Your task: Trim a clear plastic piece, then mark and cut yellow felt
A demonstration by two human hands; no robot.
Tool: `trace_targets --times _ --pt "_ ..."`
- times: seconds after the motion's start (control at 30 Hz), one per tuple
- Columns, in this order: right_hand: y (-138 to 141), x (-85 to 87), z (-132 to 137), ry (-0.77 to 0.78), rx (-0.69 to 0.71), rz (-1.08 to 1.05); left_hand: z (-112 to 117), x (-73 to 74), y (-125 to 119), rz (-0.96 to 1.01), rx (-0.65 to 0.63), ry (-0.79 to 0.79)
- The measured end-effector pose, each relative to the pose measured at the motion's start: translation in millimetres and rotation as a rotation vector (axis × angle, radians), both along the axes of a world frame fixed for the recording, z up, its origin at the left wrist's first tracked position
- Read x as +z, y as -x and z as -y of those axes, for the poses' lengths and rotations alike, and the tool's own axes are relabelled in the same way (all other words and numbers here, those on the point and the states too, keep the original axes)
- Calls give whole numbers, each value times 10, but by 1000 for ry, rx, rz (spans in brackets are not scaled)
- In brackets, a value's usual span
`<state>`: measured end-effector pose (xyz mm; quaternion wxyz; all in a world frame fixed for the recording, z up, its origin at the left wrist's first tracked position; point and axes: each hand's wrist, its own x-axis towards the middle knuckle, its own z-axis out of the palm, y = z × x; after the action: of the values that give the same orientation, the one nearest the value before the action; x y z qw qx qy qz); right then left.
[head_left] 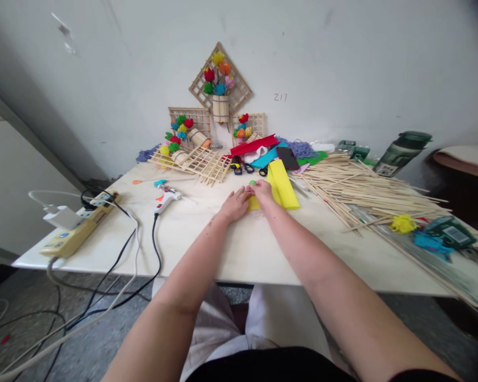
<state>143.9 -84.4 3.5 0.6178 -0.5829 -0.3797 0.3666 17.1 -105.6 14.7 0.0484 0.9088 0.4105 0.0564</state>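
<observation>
A yellow felt sheet (282, 185) is being pressed flat near the middle of the white tabletop (242, 249), towards its far edge, by both hands. The left hand (235, 204) is being laid palm down just beside the sheet's near corner, its fingers reaching onto that corner; the grip is flat and spread, and nothing is being clasped. The right hand (261, 192) is being rested on the sheet's near end, its fingers curled over the edge; whether the felt is being pinched cannot be told. A small green piece (253, 183) is being shown just beyond the right fingertips, touching or almost touching them.

To the left, a white hot glue gun (166, 198) is being left lying on the tabletop with its black cable trailing over the front edge, and a yellow power strip (77, 228) is sitting near the left corner. Behind the sheet, scissors (242, 168) and a pile of coloured felt (271, 151) are being kept against the wall, beside wooden lattice frames with felt flowers (191, 143). On the right, a broad heap of bamboo sticks (362, 191) is spreading across the tabletop, with a yellow pompom (402, 224) lying at its near edge.
</observation>
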Motion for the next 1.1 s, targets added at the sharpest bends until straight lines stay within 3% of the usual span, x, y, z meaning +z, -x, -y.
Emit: trace_targets --times 0.13,0.2,0.37,0.67,0.9,1.1 --pt "-37 -43 10 0 21 53 -70 3 150 20 182 -22" --pt "-27 -33 13 14 28 84 -79 11 204 -3 213 3" --pt "-24 -27 30 14 69 103 -79 28 229 -8 258 40" --pt "48 14 86 43 19 190 -122 12 252 32 304 40" --pt "50 -49 55 47 1 449 -131 18 263 52 343 28" --pt "82 11 93 114 1 610 -140 25 279 27 379 21"
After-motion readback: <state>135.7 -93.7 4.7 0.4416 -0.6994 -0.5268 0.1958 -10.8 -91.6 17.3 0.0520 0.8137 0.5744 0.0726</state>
